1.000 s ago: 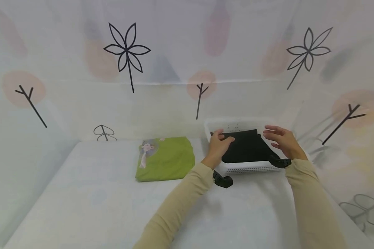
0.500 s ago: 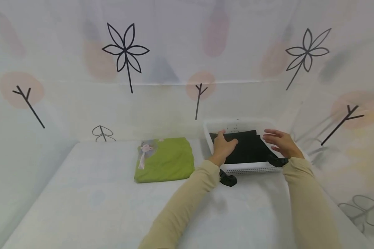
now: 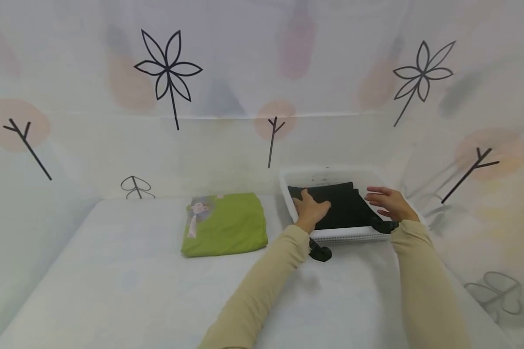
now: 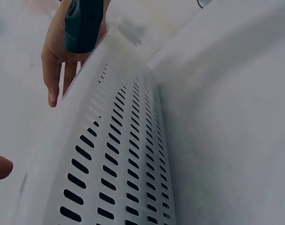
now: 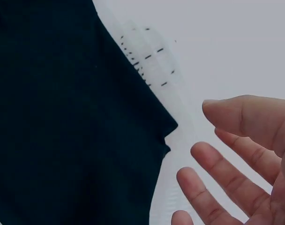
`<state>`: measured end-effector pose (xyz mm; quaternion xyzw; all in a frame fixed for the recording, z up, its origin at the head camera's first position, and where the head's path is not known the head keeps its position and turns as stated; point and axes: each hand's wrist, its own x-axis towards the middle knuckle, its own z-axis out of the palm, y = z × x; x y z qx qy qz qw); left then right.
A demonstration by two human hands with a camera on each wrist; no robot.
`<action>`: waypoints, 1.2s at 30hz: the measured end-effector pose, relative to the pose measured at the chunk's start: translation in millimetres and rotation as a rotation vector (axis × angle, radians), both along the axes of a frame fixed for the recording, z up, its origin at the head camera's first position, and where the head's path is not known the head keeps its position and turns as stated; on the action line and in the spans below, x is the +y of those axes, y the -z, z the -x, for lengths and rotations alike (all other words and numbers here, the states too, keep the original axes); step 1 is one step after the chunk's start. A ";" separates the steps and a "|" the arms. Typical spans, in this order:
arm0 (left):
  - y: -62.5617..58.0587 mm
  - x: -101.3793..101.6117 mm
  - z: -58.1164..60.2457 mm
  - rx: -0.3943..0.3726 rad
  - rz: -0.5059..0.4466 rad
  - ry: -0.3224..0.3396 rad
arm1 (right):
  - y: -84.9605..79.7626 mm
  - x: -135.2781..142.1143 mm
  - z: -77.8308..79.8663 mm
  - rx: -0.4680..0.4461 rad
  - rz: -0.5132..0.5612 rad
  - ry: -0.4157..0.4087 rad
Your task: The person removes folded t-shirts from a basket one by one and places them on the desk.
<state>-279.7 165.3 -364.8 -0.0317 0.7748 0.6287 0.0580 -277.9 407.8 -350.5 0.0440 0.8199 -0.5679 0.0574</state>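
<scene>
A folded black cloth [image 3: 342, 208] lies in a white plastic basket [image 3: 345, 233] at the back right of the table. My left hand [image 3: 311, 212] is over the basket's left side, overlapping the cloth's left edge, with fingers and thumb spread apart. At the cloth's right side is my right hand [image 3: 390, 203], its fingers loosely extended. In the right wrist view, the fingers [image 5: 231, 185] are apart from the black cloth [image 5: 81, 122], with nothing between them and the thumb. The left wrist view shows the basket's slotted wall [image 4: 98, 159] and the left thumb's tip [image 4: 1, 167].
Left of the basket, a folded green garment [image 3: 227, 225] with a printed figure lies on the white-covered table [image 3: 126, 291]. Patterned fabric walls [image 3: 227, 155] stand close behind the basket and along both sides. Dark devices [image 3: 320, 251] are strapped to both wrists.
My left hand has shifted right and lower over the cloth's left edge. The right hand has barely moved beside the cloth. The whole head view has slid slightly left.
</scene>
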 end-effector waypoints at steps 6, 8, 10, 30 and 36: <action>2.7 2.1 4.5 -0.086 -0.035 -0.030 | 3.5 9.8 7.4 -0.041 -0.024 -0.012; 3.3 3.5 4.7 -0.103 -0.057 -0.044 | 4.7 13.1 9.5 -0.060 -0.018 -0.018; 4.0 4.9 5.4 -0.116 -0.079 -0.059 | 5.4 14.7 11.1 -0.076 -0.014 -0.022; 14.2 7.0 16.3 -0.232 -0.163 -0.086 | 18.4 14.4 28.0 -0.137 -0.290 -0.197; 15.1 6.1 17.1 -0.243 -0.149 -0.071 | 16.9 15.2 26.1 -0.167 -0.413 -0.216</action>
